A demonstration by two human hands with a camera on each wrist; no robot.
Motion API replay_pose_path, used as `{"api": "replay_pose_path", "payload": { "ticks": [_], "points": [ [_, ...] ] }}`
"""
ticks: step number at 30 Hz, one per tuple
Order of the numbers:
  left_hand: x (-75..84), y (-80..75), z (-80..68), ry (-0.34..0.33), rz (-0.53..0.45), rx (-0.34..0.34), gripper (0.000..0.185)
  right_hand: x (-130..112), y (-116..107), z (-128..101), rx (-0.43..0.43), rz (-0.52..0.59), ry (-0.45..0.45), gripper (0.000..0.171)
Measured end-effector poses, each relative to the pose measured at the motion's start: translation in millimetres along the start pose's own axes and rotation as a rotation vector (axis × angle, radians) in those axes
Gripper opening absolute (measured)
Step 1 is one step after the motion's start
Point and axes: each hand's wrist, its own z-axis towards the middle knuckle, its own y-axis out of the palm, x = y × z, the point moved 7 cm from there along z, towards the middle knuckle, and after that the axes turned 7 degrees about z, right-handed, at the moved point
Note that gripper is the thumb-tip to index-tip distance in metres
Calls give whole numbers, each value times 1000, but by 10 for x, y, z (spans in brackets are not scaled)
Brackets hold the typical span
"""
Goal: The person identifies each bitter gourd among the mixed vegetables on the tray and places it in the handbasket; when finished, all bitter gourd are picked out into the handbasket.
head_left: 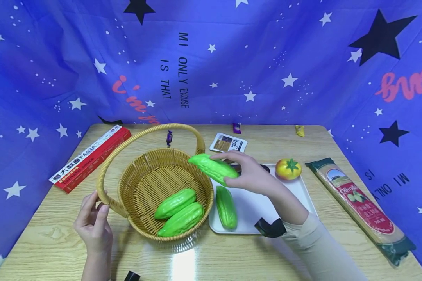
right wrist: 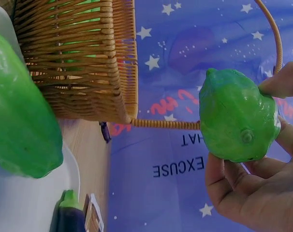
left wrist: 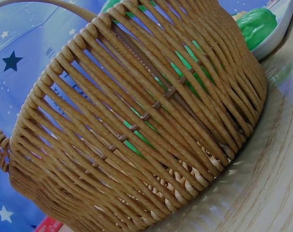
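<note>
- The wicker basket [head_left: 151, 183] sits on the wooden table [head_left: 232, 257], and I take it as my landmark; two green bitter gourds [head_left: 178, 212] lie side by side on its floor, toward its near wall.
- Just right of the basket stands a white tray [head_left: 253, 210]; one more green gourd [head_left: 226, 207] lies on it lengthwise, close to the basket's wall, and a yellow-red tomato [head_left: 288, 168] sits at the tray's far right corner.
- My right hand [head_left: 253, 175] grasps a fourth gourd [head_left: 213, 168] with thumb and fingers curled round one end, in the air over the basket's right rim, its free end reaching in above the basket.
- That held gourd is bright green, glossy, oblong with a pointed tip and a bumpy, ridged skin; the right wrist view shows a small stem scar on its blunt end.
- My left hand [head_left: 93, 226] rests at the basket's left side, fingers curled round the foot of the arched handle [head_left: 107, 195].
- A red pasta box [head_left: 89, 158] lies left of the basket; a long spaghetti packet [head_left: 362, 207] lies far to its right, beyond the tray.
</note>
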Motion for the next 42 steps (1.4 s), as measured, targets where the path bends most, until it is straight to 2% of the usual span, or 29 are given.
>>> {"api": "replay_pose_path", "payload": {
  "ticks": [18,25,42],
  "points": [
    [-3,0,1,1,12,-7,35,-206,229,376,-138,-102,-48,58],
    [-3,-10,1,4,8,-1,35,-252,320,509,-221,-86,-81,58],
    [-3,-12,-3,4,-6,-12,36,-275,535,815,-306,-91,-74,56]
  ]
}}
